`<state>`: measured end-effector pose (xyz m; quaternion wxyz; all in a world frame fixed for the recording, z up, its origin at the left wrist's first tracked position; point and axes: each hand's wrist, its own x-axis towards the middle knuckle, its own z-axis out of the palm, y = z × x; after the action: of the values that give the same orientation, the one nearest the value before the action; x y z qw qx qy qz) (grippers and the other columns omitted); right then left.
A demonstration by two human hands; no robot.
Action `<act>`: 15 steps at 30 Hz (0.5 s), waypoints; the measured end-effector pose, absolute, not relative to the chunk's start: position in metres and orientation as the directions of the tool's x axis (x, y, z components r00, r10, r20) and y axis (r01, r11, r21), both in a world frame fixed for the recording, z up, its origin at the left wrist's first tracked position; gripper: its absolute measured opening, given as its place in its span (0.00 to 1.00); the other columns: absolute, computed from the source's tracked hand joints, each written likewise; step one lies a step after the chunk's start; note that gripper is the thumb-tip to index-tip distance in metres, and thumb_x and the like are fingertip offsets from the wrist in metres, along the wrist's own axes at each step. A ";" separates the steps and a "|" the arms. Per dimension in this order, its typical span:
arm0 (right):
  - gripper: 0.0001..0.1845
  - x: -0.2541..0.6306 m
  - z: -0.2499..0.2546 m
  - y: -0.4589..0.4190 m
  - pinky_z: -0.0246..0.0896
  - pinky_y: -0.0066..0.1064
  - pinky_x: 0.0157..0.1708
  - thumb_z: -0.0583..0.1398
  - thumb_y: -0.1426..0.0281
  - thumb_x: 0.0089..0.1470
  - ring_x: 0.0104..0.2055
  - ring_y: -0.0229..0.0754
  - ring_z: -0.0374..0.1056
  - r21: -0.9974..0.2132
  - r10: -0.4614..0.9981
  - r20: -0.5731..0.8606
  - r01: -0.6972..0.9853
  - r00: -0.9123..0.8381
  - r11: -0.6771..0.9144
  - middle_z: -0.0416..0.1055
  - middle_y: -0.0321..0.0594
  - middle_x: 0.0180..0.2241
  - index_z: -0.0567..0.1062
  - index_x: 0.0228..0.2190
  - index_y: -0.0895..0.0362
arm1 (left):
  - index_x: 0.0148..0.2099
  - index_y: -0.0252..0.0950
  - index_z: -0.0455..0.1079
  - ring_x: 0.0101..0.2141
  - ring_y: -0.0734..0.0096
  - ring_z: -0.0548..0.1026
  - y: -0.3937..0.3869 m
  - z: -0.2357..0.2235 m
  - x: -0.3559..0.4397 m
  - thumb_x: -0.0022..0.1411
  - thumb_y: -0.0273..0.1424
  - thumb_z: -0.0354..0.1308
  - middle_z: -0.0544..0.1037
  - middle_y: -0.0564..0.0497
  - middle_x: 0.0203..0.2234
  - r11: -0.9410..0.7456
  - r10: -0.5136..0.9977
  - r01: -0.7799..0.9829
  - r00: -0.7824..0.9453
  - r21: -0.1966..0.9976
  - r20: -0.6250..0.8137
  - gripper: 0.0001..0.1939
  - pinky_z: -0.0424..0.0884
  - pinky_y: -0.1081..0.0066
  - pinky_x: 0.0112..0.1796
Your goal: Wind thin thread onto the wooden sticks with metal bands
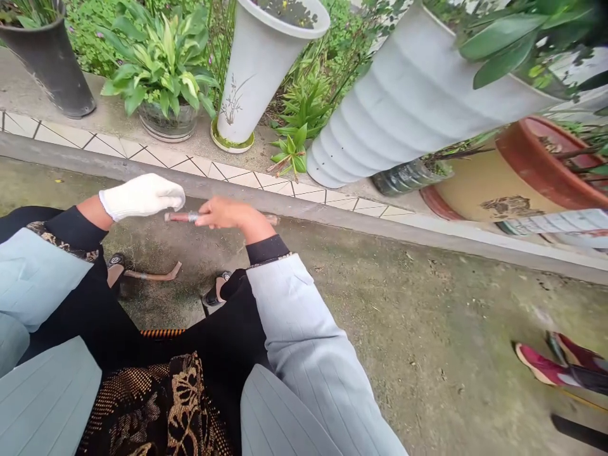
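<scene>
My right hand (228, 214) is bare and closed around a thin reddish-brown tool (183, 217) with a metal band, held level above the ground. My left hand (141, 196) wears a white glove and hovers at the tool's left end, its fingers curled; whether it grips the tool is unclear. Below, between my two sandalled feet, a rusty bent metal rod (152, 275) lies on the mossy concrete. My pale blue sleeves and dark patterned skirt fill the lower left.
A tiled kerb (199, 166) runs across in front of me. On it stand a black pot (47, 57), a leafy plant in a glass pot (164, 73), a tall white pot (259, 69), a ribbed white pot (403, 101) and a terracotta pot (513, 177). Another person's red shoes (551, 364) are at the right.
</scene>
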<state>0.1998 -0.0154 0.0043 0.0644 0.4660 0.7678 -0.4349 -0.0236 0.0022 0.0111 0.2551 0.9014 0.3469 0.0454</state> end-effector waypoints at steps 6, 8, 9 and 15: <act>0.13 0.201 0.010 -0.036 0.49 0.24 0.24 0.60 0.61 0.54 0.21 0.29 0.55 -0.959 0.573 -0.199 0.279 -0.795 0.053 0.63 0.30 0.21 0.70 0.27 0.59 | 0.38 0.32 0.73 0.26 0.73 0.68 -0.015 -0.002 -0.022 0.63 0.40 0.50 0.75 0.50 0.26 -0.330 0.744 0.530 0.656 0.781 -0.131 0.18 0.64 0.74 0.30; 0.17 0.207 0.008 -0.035 0.48 0.24 0.23 0.58 0.57 0.56 0.21 0.29 0.53 -0.985 0.809 -0.096 0.171 -0.580 0.006 0.62 0.31 0.22 0.69 0.28 0.58 | 0.38 0.31 0.73 0.23 0.75 0.65 -0.025 -0.007 -0.019 0.64 0.42 0.48 0.72 0.50 0.23 -0.248 0.728 0.510 0.660 0.824 -0.189 0.19 0.62 0.75 0.26; 0.17 0.209 0.005 -0.034 0.48 0.24 0.22 0.58 0.56 0.56 0.20 0.29 0.53 -0.984 0.884 -0.091 0.176 -0.458 -0.010 0.62 0.31 0.21 0.68 0.27 0.58 | 0.39 0.31 0.73 0.23 0.75 0.65 -0.028 -0.009 -0.019 0.65 0.42 0.48 0.72 0.50 0.23 -0.237 0.712 0.496 0.673 0.836 -0.198 0.20 0.61 0.75 0.26; 0.15 0.205 -0.010 -0.032 0.49 0.28 0.26 0.58 0.61 0.57 0.22 0.33 0.57 -0.755 0.946 -0.260 0.652 -0.195 -0.073 0.65 0.34 0.21 0.68 0.23 0.57 | 0.36 0.35 0.73 0.29 0.73 0.71 -0.033 -0.019 -0.025 0.65 0.39 0.45 0.77 0.52 0.30 -0.531 0.629 0.571 0.761 0.626 -0.161 0.18 0.63 0.75 0.33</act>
<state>0.2049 -0.0320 -0.0098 -0.1801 0.6083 0.6567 -0.4078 -0.0254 -0.0331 -0.0187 0.3415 0.8739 0.3432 0.0421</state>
